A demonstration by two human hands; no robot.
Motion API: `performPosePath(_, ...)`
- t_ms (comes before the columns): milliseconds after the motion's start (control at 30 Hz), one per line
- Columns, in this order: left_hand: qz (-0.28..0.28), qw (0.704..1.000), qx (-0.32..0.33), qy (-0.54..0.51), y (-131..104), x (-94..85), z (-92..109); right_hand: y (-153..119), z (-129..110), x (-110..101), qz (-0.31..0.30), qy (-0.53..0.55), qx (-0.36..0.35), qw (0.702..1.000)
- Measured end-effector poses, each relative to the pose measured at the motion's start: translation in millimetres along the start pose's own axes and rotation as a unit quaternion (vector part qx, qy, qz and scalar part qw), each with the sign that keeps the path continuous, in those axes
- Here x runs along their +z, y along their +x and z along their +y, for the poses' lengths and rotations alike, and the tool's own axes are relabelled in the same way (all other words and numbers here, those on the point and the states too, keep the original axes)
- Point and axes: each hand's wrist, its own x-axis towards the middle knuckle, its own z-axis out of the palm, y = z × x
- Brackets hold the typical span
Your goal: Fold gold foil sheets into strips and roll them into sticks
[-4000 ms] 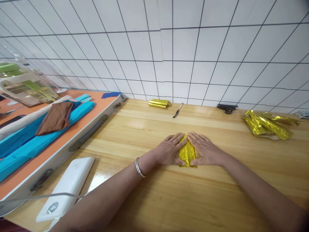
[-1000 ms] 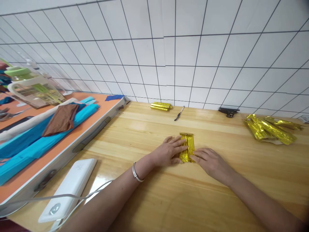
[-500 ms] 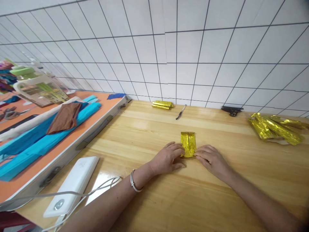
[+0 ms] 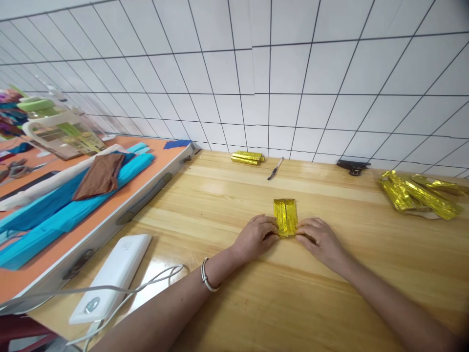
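Observation:
A small folded piece of gold foil paper [image 4: 286, 215] lies flat on the wooden table, with a crease running down its middle. My left hand [image 4: 256, 235] pinches its lower left corner between thumb and fingers. On the other side, my right hand [image 4: 318, 239] grips the lower right corner with thumb and fingertips. Both forearms rest low over the tabletop, and a pale bangle [image 4: 208, 276] circles the left wrist. The paper's lower corners are partly hidden by the fingertips.
Behind lie rolled gold foil strips [image 4: 247, 157], a pen [image 4: 275, 168] and a black pistol-shaped object [image 4: 353, 166]. More gold foil [image 4: 421, 195] is heaped at right. At left are a white power bank [image 4: 110, 278] with cables and an orange surface [image 4: 142, 183] bearing blue and brown crepe paper.
My left thumb has moved up to the paper's lower left corner, closing the hand's grip. The right hand stays at its corner, and the view has shifted slightly.

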Motion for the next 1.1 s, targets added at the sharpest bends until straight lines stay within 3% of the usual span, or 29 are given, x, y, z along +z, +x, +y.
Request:
performPosePath(367,0.003,1.000,0.002,0.009,0.2,1.5,-0.7,-1.7,0.2,2.3,0.014,-0.001,-0.001,1.000)
performPosePath(633,-0.001,0.999,-0.021,0.034,0.5,4.9,-1.8,0.8,-0.6,2.1,0.007,0.017,0.023,1.000)
performPosePath(867,-0.003,0.999,-0.011,0.034,1.1,1.5,0.1,-1.8,8.2,5.3,-0.015,0.002,0.000,1.000)
performPosePath(1100,0.007,0.999,-0.043,0.030,2.0,4.3,2.9,2.8,-4.0,3.9,-0.010,0.005,0.042,0.999)
